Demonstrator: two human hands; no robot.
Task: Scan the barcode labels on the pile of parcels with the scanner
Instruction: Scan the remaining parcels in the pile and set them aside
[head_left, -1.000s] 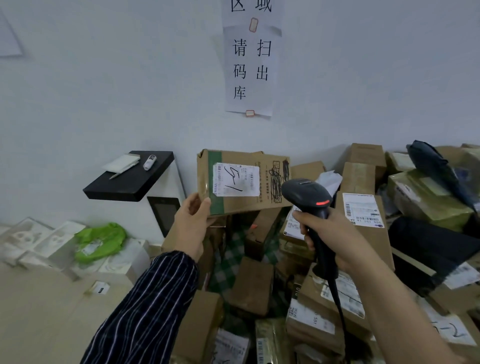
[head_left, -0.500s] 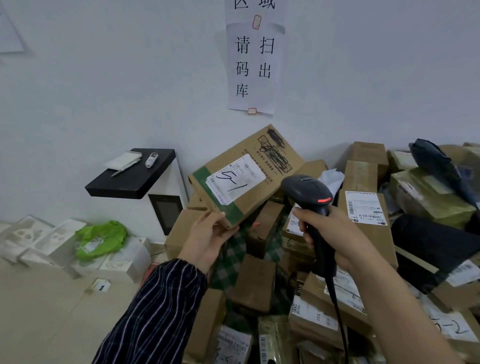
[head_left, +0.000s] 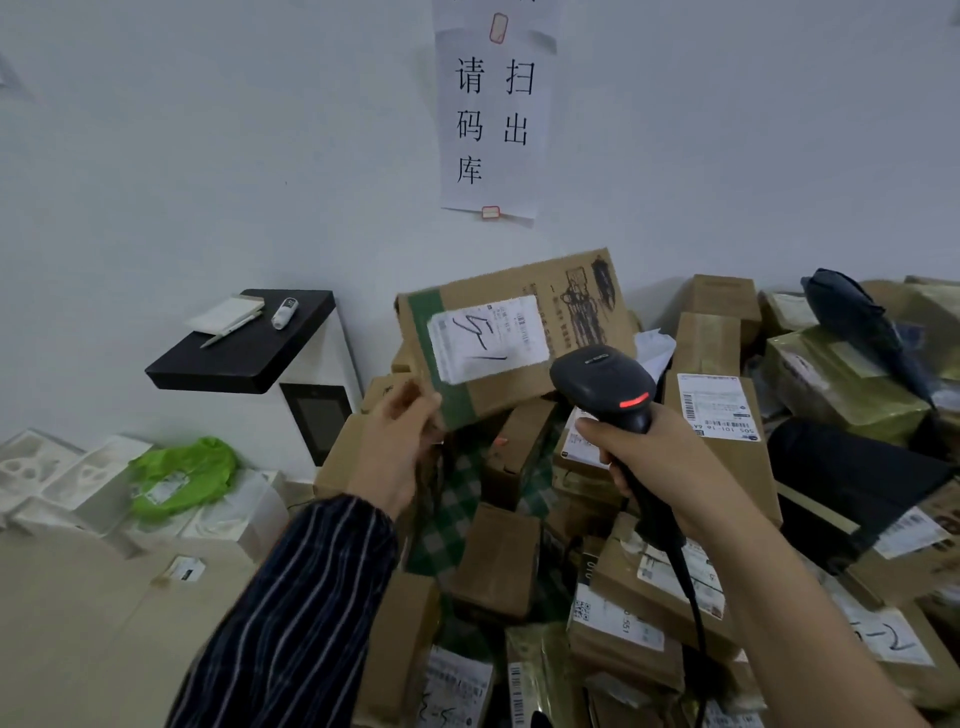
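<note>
Box (head_left: 519, 332) has moved: a sec ago it was flat & facing us, then it tipped hard. Now it's up & back by the wall, less tipped, just behind the scanner (head_left: 602, 384). Its label (head_left: 488, 340) faces us, w/ a big pen mark on it. L hand (head_left: 400, 447) is at the box's low left corner, but it's blurry, so can't tell if the fingers pinch the box or let go. R hand (head_left: 657, 467) has hardly moved; its fingers wrap tight round the scanner grip, red light on. My guess: this box is done or nearly done & is going back on the pile (head_left: 498, 561). Lots more boxes wait.

Around: black shelf (head_left: 244, 353), green bag (head_left: 182, 475), sign (head_left: 493, 119) on the wall, black bag (head_left: 857, 467). In the way: cord (head_left: 692, 597) hangs over pile boxes, & many labels there face sideways or are hid.
</note>
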